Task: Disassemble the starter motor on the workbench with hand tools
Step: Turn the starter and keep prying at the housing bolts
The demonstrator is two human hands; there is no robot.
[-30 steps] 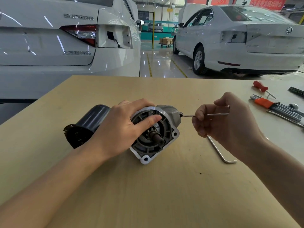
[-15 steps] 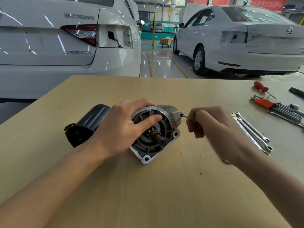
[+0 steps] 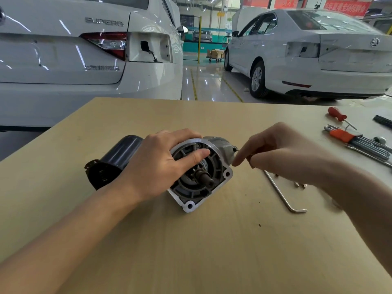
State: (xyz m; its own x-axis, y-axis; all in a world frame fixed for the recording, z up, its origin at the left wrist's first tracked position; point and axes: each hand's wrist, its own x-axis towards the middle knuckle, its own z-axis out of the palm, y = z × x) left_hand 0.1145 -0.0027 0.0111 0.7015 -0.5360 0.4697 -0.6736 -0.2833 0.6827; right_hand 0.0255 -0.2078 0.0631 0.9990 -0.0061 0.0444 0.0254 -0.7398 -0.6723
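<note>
workbench (image 3: 212,240) centre: left hand (image 3: 157,164) grips the starter motor (image 3: 197,175); at 3 o'clock, right hand (image 3: 282,155) pinches a thin key, seemingly backing out a housing bolt; next, keep turning.

Workbench (image 3: 212,251) bears starter motor (image 3: 191,177), hex key (image 3: 282,194), screwdriver (image 3: 337,117).

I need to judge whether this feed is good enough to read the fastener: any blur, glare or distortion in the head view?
Head view: right hand slightly motion-blurred, hiding the tool tip at the starter motor; left hand sharp; ceiling-light glare streaks the white car; wide-angle bending toward the frame edges; workbench evenly lit, soft shadows.
</note>
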